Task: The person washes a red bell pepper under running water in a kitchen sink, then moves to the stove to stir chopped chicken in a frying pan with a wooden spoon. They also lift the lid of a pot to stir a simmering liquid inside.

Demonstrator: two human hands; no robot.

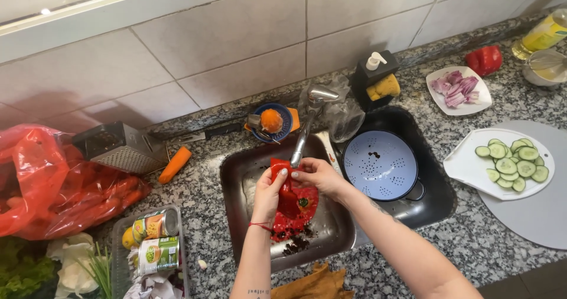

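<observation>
Nearest the camera, both forearms reached up from the bottom edge toward the steel sink [236,175]. On the left wrist sat a thin red thread bracelet [260,226]. Both hands held a red bell pepper [295,204] over the sink basin, just under the spout of the metal tap [307,122]. The left hand [269,192] was clasped around the pepper's left side, fingers curled over its top edge; the right hand [316,175] gripped its upper right part from above. Part of the pepper lay open, with a green stem spot showing, and dark bits lay on the sink floor below it.

In the second basin to the right rested a pale blue colander [381,166]. Behind it stood a black soap dispenser [375,74] with a yellow sponge. On the speckled stone tabletop [472,240] farther right, a white cutting board [472,169] carried cucumber slices [514,163], and a small white plate [440,101] held sliced red onion, with another red pepper [484,59] behind it. To the left of the sink lay a carrot [175,164] beside a metal grater [118,148], a red plastic bag [53,181], and a tray with two tins [156,240].
</observation>
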